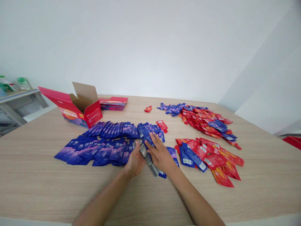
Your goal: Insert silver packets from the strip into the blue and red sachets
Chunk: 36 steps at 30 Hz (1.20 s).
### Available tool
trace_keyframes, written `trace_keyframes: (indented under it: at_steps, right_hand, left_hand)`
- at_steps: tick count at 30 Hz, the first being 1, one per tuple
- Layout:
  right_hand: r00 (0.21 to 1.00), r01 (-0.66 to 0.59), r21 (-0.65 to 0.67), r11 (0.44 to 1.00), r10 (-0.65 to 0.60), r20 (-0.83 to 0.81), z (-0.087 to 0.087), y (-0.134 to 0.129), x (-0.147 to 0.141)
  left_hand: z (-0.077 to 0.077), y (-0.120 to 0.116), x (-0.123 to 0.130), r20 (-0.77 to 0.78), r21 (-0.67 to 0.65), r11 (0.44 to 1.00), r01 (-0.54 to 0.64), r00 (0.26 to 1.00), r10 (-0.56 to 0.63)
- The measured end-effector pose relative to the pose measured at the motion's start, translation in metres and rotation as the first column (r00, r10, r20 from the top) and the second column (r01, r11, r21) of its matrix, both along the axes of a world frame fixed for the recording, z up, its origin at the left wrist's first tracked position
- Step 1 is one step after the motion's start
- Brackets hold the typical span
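Between my two hands stands a stack of blue sachets [148,160], its layered edges facing me. My left hand [135,161] grips the stack's left side, thumb up against it. My right hand [160,153] lies over the right side, fingers pointing forward and pressed on the blue packaging. Left of the hands, blue-purple sachets [94,150] lie overlapped in a front row, with a second row of upright-looking sachets [113,129] behind. A few blue sachets [172,153] stick out beside my right hand.
An open red box [92,114] stands at the left, flaps raised, near flattened red boxes [117,102]. Red and blue sachets form a near pile [213,155] and a far pile [199,119] at the right. Single red sachets [161,126] lie between.
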State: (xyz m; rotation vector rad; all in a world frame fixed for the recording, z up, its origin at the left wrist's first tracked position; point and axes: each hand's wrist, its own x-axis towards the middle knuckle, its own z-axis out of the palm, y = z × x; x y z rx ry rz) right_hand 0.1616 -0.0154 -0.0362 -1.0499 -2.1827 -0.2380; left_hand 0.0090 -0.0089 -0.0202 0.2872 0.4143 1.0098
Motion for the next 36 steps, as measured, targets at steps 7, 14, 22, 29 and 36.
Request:
trace_keyframes:
  at_steps: [7, 14, 22, 29, 36]
  right_hand:
    - [0.989, 0.017, 0.058, 0.998, -0.026, 0.146, 0.009, -0.006, 0.001]
    - [0.981, -0.030, 0.044, 0.999, 0.021, 0.192, 0.012, -0.013, -0.007]
    - [0.965, -0.023, -0.019, 1.000, 0.027, 0.262, 0.018, -0.013, -0.003]
    - [0.976, -0.071, -0.072, 0.995, 0.084, 0.203, 0.018, -0.012, -0.002]
    - [0.968, -0.071, -0.105, 0.992, 0.094, 0.233, 0.016, -0.013, -0.003]
  left_hand:
    - [0.011, 0.007, -0.013, 0.024, 0.010, 1.000, 0.003, 1.000, -0.003]
    - [0.020, 0.013, -0.028, 0.043, 0.060, 0.998, -0.013, 0.999, 0.011]
    - [0.007, 0.001, -0.014, -0.007, 0.136, 0.984, 0.113, 0.994, -0.113]
    - [-0.003, -0.003, -0.006, -0.049, 0.176, 0.977, 0.123, 0.992, -0.116]
    - [0.002, 0.001, -0.010, 0.005, 0.121, 0.989, 0.087, 0.996, -0.088]
